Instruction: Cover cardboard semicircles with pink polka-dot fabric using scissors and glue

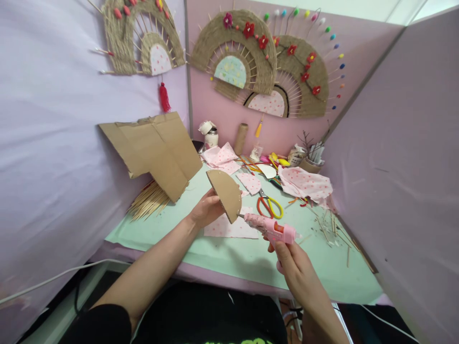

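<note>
My left hand point(209, 208) grips a brown cardboard half-circle point(228, 193) from behind, tilted above the table; most of its fingers are hidden by the card. Small whitish dots run along the curved edge. In my right hand point(292, 260) is a pink glue gun point(270, 227), its nozzle at the lower corner of the half-circle. Whether the nozzle touches the card I cannot tell. Beneath them lies a pink dotted fabric piece point(233, 229) on the green tabletop. Scissors point(269, 206) with red and yellow handles rest just beyond the glue gun.
A big folded cardboard sheet point(158, 148) leans at left over a bundle of thin sticks point(150, 198). Pink dotted cloth point(306, 181) and scattered stick pieces point(335, 229) lie at right. Jars and a cardboard tube point(241, 137) stand at the back. Twine fans point(233, 52) hang on the wall.
</note>
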Motion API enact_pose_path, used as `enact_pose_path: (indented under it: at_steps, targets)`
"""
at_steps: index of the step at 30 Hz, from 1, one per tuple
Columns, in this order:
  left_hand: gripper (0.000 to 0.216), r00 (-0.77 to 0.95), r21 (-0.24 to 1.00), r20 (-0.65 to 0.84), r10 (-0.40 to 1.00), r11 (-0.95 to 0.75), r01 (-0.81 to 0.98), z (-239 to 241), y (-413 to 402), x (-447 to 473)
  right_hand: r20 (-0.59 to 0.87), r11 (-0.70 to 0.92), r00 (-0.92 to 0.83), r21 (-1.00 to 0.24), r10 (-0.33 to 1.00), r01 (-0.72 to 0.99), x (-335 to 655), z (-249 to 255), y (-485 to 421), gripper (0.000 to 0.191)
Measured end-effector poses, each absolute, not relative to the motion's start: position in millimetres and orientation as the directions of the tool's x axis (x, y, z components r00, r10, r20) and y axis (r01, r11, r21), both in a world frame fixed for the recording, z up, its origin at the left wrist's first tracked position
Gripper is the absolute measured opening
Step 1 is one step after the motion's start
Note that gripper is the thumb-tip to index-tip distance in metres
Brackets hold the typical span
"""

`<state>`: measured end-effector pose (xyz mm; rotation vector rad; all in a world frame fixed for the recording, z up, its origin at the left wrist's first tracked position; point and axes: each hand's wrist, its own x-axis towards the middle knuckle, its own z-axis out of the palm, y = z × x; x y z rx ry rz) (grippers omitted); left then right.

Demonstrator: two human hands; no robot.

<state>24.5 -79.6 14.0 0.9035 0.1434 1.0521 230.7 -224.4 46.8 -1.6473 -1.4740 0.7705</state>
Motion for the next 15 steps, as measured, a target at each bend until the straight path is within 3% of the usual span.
enact_pose_path:
  at_steps: [10, 15]
  targets:
    - [0.044, 0.506, 0.717, 0.247, 0.827, 0.195, -0.669, 11, -77, 23, -0.014, -0.044, 0.072, -0.895, 0.997, 0.445, 232, 49, -228, 0.047]
    - [0.045, 0.598, 0.755, 0.224, 0.77, 0.25, -0.606, 7, -77, 24, 0.05, 0.005, 0.109, -0.928, 0.993, 0.373, 228, 56, -227, 0.052]
